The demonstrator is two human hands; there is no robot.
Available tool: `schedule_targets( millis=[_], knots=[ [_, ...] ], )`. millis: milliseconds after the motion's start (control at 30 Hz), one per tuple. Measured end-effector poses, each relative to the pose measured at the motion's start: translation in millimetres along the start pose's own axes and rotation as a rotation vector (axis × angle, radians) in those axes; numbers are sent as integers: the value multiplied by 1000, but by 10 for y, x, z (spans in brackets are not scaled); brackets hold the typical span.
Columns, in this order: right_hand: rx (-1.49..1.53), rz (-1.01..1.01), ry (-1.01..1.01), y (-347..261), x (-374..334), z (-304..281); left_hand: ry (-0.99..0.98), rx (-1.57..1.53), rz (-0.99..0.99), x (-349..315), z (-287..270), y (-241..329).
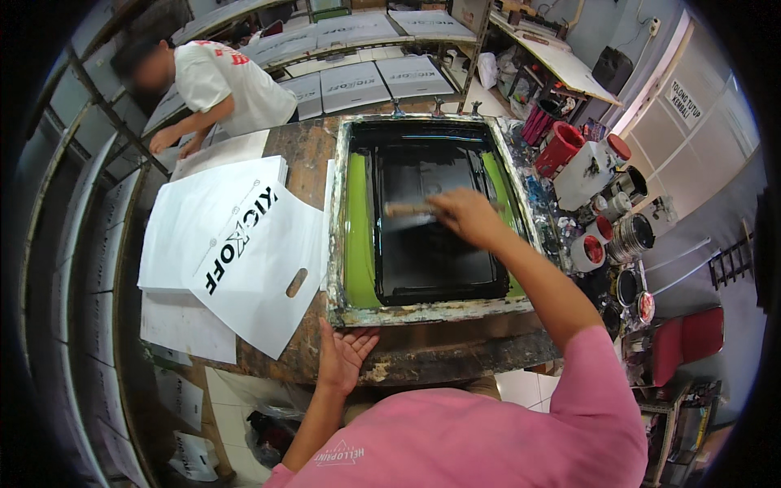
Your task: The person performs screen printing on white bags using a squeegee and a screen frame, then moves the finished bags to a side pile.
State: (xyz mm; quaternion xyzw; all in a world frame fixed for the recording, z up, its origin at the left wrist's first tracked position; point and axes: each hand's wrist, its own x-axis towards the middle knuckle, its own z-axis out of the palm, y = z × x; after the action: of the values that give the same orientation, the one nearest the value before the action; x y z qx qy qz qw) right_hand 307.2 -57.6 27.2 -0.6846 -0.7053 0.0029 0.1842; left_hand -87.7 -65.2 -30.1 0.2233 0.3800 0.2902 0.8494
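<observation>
A screen-printing frame (431, 315) lies on the worktable in front of me, its mesh smeared with black ink and bordered by green strips. My right hand (467, 215) is closed around the wooden handle of a squeegee (404, 209), over the upper middle of the mesh; motion blurs it slightly. At the frame's near left corner is my left hand (345, 356), palm up, fingers stretched out, beside the wooden edge. Left of the frame, a stack of white bags (169, 236) has one printed bag (272, 305) with a cut-out handle lying askew on top.
Another person (236, 85) bends over at the far left. Racks (106, 236) of printed bags line the left side. Paint cans (630, 236), a red container (561, 146) and a white jerrycan (587, 172) crowd the table's right side. Metal clamps (438, 106) stand behind the frame.
</observation>
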Motion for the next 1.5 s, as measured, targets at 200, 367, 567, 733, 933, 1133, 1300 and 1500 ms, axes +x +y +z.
schedule_targets(
  millis=[200, 367, 567, 733, 933, 1133, 1300, 1500],
  knots=[
    [-274, 9, 153, 1023, 1335, 557, 102, 61, -22, 95, -85, -54],
    [-262, 40, 176, 1394, 1719, 852, 140, 105, 7, 121, -65, -86],
    [-277, 75, 164, 936, 1290, 837, 162, 87, -13, 126, -94, -106],
    [-216, 55, 178, 353, 465, 844, 150, 93, -13, 124, -112, -103],
    [-136, 91, 34, -593, -549, 529, 65, 49, 12, 130, -147, -107],
    [-37, 151, -123, -1088, -979, 220, -40, 85, 49, 155, -203, -133],
    [-53, 106, -73, -1033, -884, 48, -75, 87, 89, 158, -175, -156],
    [-329, 103, 169, -1555, -1011, -397, -325, 88, 328, -40, -47, 164]
  ],
)
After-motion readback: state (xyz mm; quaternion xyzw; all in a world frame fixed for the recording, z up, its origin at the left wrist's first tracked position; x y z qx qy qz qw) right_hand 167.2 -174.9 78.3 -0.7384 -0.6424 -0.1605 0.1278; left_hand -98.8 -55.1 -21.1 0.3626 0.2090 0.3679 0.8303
